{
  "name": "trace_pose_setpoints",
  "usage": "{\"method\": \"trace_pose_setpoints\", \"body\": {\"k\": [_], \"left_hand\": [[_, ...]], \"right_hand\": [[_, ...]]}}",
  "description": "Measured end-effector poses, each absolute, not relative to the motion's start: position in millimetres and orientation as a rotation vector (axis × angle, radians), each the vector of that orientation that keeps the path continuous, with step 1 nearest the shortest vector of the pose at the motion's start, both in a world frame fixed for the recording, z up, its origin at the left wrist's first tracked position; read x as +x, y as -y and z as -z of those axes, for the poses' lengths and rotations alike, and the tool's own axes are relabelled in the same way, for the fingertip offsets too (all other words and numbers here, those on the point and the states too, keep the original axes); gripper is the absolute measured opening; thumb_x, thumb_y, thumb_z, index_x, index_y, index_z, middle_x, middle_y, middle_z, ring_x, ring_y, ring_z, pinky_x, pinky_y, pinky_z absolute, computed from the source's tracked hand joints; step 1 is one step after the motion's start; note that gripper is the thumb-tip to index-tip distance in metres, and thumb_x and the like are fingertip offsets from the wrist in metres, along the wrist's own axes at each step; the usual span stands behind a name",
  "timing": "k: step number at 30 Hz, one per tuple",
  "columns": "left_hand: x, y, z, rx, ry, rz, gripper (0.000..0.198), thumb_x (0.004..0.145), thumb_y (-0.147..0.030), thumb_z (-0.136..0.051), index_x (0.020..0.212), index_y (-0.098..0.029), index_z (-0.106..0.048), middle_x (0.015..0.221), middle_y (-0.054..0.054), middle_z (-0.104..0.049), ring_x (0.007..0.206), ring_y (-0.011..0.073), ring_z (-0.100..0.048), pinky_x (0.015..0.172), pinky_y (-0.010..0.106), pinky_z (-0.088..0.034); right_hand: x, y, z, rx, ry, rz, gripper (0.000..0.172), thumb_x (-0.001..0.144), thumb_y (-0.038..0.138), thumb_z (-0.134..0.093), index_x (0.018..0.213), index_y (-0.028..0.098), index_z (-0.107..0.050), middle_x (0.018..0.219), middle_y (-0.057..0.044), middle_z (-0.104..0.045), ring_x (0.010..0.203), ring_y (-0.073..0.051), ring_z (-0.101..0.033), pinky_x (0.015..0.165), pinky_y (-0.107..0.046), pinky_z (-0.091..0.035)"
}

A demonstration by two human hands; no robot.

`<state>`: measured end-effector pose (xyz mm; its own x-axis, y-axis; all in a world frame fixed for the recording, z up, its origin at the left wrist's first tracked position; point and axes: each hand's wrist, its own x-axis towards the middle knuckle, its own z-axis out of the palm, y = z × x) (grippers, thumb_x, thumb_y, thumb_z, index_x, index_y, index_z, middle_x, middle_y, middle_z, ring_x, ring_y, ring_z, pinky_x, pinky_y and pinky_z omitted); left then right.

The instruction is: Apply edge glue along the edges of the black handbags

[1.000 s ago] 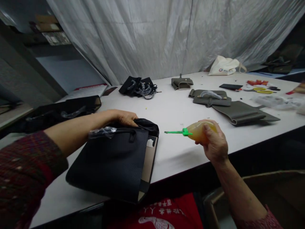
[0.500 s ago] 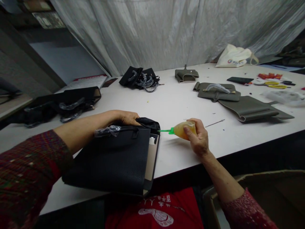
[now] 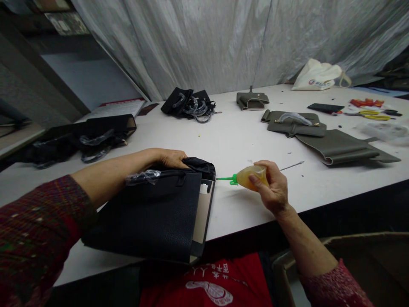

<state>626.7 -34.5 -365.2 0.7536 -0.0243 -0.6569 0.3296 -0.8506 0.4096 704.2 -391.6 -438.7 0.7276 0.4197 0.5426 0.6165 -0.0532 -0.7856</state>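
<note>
A black handbag (image 3: 150,217) stands at the table's front edge, its beige inner side panel showing on the right. Over its top, my left hand (image 3: 172,158) is closed on the bunched black lining (image 3: 201,166); the fingertips are hidden. My right hand (image 3: 271,185) is wrapped round a glue bottle (image 3: 251,178), soft and filled with amber liquid. The bottle's thin green nozzle (image 3: 226,178) points left, its tip close to the bag's upper right edge. Clear plastic wrap (image 3: 143,176) covers part of the bag's handle.
Black bags (image 3: 105,136) with wrapped handles lie at left, and more black bags (image 3: 188,103) at the back. Grey-green bag pieces (image 3: 297,123) lie at right, near a thin metal rod (image 3: 292,165), yellow-handled scissors (image 3: 375,115) and a cream tote (image 3: 316,76). A cardboard box (image 3: 358,243) stands below right.
My right hand has drawn the glue bottle slightly right and down, so the nozzle tip has come away from the bag's edge. My left hand keeps its place on the lining.
</note>
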Motion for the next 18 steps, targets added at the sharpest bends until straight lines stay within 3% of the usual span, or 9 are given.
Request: {"method": "trace_pose_setpoints", "body": {"k": [11, 15, 18], "left_hand": [[624.5, 38.1, 361.9, 2.451, -0.199, 0.895, 0.056, 0.07, -0.069, -0.068, 0.082, -0.015, -0.075, 0.069, 0.0, -0.063, 0.066, 0.0147, -0.052, 0.064, 0.024, -0.045], [623.0, 36.1, 365.2, 2.424, -0.235, 0.906, 0.056, 0.072, -0.071, -0.066, 0.081, -0.016, -0.073, 0.067, 0.0, -0.062, 0.063, 0.0148, -0.052, 0.06, 0.024, -0.043], [622.0, 37.6, 366.4, 2.434, -0.22, 0.885, 0.055, 0.071, -0.069, -0.068, 0.081, -0.015, -0.074, 0.07, 0.001, -0.063, 0.066, 0.0153, -0.053, 0.061, 0.024, -0.044]], "right_hand": [[710.0, 380.1, 439.2, -1.684, 0.881, 0.109, 0.035, 0.089, 0.05, -0.069, 0.114, 0.026, -0.061, 0.094, -0.002, -0.064, 0.073, -0.018, -0.059, 0.07, -0.037, -0.051], [709.4, 380.7, 437.0, -1.68, 0.87, 0.161, 0.036, 0.088, 0.05, -0.069, 0.115, 0.026, -0.061, 0.103, -0.004, -0.066, 0.078, -0.02, -0.061, 0.074, -0.038, -0.052], [709.4, 380.2, 433.2, -1.727, 0.931, 0.155, 0.034, 0.088, 0.05, -0.069, 0.111, 0.026, -0.062, 0.091, -0.001, -0.065, 0.071, -0.018, -0.058, 0.07, -0.036, -0.05]]}}
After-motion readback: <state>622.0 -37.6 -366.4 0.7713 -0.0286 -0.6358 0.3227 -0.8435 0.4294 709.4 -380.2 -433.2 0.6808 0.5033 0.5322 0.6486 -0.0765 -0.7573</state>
